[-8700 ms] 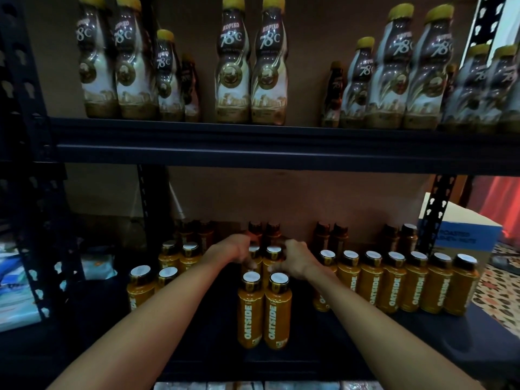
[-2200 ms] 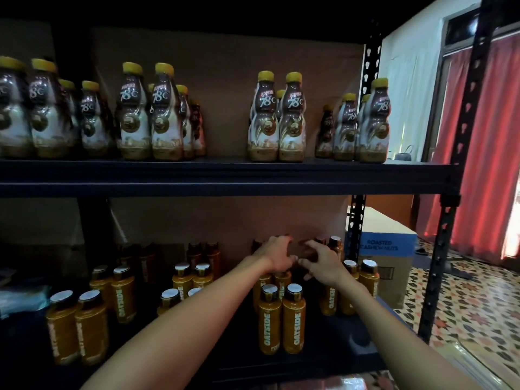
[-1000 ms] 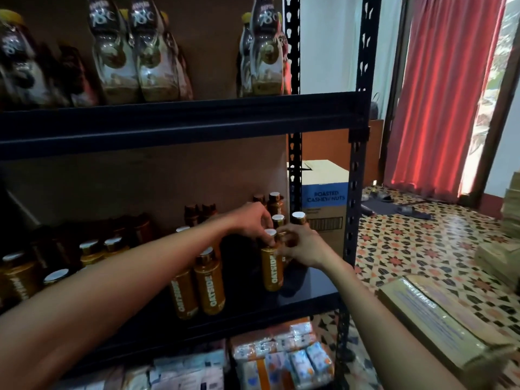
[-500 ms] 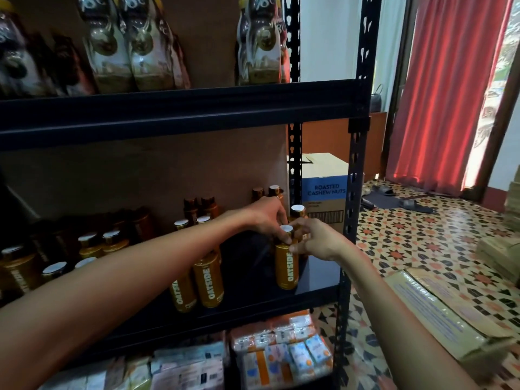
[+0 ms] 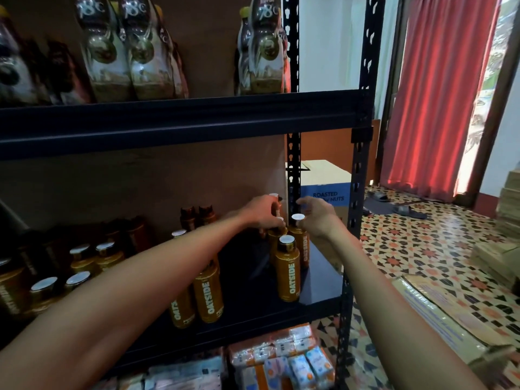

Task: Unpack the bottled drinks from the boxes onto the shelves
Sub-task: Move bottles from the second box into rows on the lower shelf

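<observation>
Left hand [image 5: 261, 213] clamps one bottle [image 5: 273, 240] at frame center, right hand [image 5: 319, 216] loose-fingered just beside the neighbouring bottle [image 5: 297, 218].

Two hands [image 5: 261, 212] [image 5: 318, 218], one cashew-nut box [image 5: 323, 178], two slippers [image 5: 378, 196] [image 5: 408, 211].

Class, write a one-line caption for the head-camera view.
At the right end of the shelf, the left hand and right hand reach among Oatside bottles.

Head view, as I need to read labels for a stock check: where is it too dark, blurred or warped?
In the head view, the front Oatside bottle is lit and legible; the far-left bottles sink into shadow; the upper-shelf bottles look soft and stretched by the wide lens; the shelf post tilts; the red curtain glows brightly.
</observation>
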A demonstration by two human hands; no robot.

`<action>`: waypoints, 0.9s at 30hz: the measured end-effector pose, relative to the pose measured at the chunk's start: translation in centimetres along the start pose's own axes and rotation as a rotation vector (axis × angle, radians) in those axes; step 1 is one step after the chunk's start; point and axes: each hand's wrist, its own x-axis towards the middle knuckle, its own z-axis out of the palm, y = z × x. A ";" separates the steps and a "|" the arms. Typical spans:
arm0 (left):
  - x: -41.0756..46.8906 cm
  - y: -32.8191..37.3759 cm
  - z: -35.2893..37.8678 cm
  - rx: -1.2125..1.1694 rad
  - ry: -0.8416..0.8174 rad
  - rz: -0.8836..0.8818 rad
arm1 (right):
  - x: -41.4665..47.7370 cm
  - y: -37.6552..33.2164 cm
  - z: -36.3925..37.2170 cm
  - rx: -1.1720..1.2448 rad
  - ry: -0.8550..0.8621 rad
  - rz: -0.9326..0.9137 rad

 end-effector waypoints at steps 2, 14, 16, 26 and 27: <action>0.8 -0.5 1.4 0.027 -0.016 -0.014 | 0.8 0.2 0.9 -0.059 -0.042 0.040; 3.2 -2.8 2.5 0.025 -0.087 -0.103 | 1.9 1.8 3.2 -0.039 -0.066 0.040; 3.2 -3.2 2.4 0.025 -0.072 -0.118 | 2.1 1.4 3.4 -0.052 -0.082 0.038; 2.1 -3.1 2.2 0.007 -0.078 -0.140 | 2.6 1.3 3.0 -0.039 -0.195 0.047; 1.9 -3.1 2.3 0.006 -0.076 -0.137 | 2.5 1.1 2.8 -0.044 -0.211 0.039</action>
